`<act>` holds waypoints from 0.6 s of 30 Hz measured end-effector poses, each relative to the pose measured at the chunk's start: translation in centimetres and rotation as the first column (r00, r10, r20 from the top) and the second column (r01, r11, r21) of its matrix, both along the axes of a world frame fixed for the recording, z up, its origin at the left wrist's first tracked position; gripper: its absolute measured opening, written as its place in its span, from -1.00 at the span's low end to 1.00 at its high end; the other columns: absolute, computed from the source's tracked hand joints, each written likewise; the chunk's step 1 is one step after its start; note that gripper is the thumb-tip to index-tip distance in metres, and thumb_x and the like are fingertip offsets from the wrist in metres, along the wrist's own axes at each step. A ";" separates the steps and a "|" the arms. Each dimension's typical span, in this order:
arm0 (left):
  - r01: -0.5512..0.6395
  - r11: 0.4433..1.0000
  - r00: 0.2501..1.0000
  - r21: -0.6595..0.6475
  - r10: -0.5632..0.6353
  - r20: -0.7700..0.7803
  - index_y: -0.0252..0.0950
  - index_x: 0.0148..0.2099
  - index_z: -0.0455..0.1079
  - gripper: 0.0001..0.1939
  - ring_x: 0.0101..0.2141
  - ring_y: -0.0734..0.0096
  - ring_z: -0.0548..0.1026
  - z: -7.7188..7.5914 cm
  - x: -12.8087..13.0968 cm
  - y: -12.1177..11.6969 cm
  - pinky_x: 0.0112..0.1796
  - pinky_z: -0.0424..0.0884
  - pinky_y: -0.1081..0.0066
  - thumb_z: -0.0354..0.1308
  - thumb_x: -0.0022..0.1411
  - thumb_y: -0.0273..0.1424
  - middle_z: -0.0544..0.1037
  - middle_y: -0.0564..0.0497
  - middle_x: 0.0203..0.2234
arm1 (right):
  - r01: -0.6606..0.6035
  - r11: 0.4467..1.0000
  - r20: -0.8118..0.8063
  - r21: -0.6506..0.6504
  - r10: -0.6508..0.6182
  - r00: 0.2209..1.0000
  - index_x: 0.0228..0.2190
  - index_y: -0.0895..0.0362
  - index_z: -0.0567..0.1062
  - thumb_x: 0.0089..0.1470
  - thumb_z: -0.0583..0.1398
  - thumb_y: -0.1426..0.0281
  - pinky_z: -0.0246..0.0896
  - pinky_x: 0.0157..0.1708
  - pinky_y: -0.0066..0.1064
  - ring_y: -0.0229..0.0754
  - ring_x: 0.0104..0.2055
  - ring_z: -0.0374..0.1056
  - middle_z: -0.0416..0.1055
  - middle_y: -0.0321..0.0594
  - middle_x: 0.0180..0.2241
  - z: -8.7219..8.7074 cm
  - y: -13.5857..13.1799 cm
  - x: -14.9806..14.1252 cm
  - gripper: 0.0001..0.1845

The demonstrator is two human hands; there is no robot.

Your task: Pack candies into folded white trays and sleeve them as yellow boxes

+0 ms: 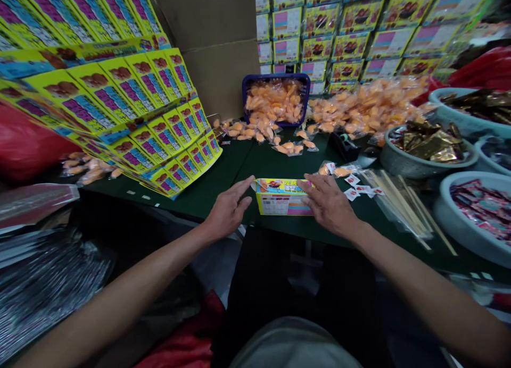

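Left hand (229, 208) is hovering or resting, fingers loosely extended, at the left end of a yellow carton (275, 203), while right hand (329, 203) is lying spread over its right end, neither visibly gripping. With the carton sitting close to the near edge of the worktop (231, 168), uneven pressing could be sliding it nearward or denting its top. Its long axis is running left-right, a printed side facing near.

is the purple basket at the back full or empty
Mostly full: wrapped orange pieces take up most of the purple basket, and more lie just in front of it.
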State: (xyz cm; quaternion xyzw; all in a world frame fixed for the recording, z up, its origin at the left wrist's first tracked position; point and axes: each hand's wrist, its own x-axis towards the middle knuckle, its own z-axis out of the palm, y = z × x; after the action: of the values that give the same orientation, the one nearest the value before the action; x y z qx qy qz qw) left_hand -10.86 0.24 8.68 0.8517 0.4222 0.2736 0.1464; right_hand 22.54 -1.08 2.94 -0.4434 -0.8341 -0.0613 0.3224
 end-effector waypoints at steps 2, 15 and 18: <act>0.027 1.000 0.999 0.011 -0.027 -0.028 -0.22 0.55 0.11 -0.38 0.39 0.13 0.35 -0.5 -0.2 -0.2 0.35 0.37 0.01 -0.01 0.53 -0.28 0.35 -0.19 0.43 | -0.005 1.000 -0.010 0.005 0.005 1.000 0.39 -0.05 0.34 0.41 0.14 0.36 0.30 0.28 0.26 0.18 0.31 0.23 0.34 0.00 0.32 0.0 0.1 0.0 -0.43; 0.067 0.990 0.996 0.123 -0.073 0.045 -0.20 0.41 0.24 -0.46 0.30 0.16 0.45 -2.1 0.7 1.1 0.25 0.49 0.05 0.17 0.45 -0.33 0.46 -0.23 0.29 | -0.058 0.998 -0.072 -0.001 0.057 0.996 0.40 -0.14 0.31 0.42 0.15 0.34 0.31 0.29 0.19 0.11 0.33 0.27 0.34 -0.13 0.37 0.2 0.4 0.4 -0.42; 0.088 0.977 0.995 0.193 -0.093 0.020 -0.14 0.32 0.35 -0.59 0.32 0.16 0.43 -2.7 0.9 1.7 0.28 0.46 -0.01 0.13 0.48 -0.33 0.45 -0.21 0.31 | -0.087 0.996 -0.095 -0.025 0.084 0.992 0.40 -0.16 0.31 0.43 0.16 0.32 0.30 0.31 0.20 0.09 0.37 0.27 0.32 -0.16 0.39 0.0 0.5 0.7 -0.42</act>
State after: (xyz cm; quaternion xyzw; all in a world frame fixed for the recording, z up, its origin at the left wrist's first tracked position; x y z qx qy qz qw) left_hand -9.98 1.94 5.94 0.8761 0.3525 0.3185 0.0820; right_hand 23.24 -0.57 2.91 -0.4143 -0.8370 -0.0141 0.3571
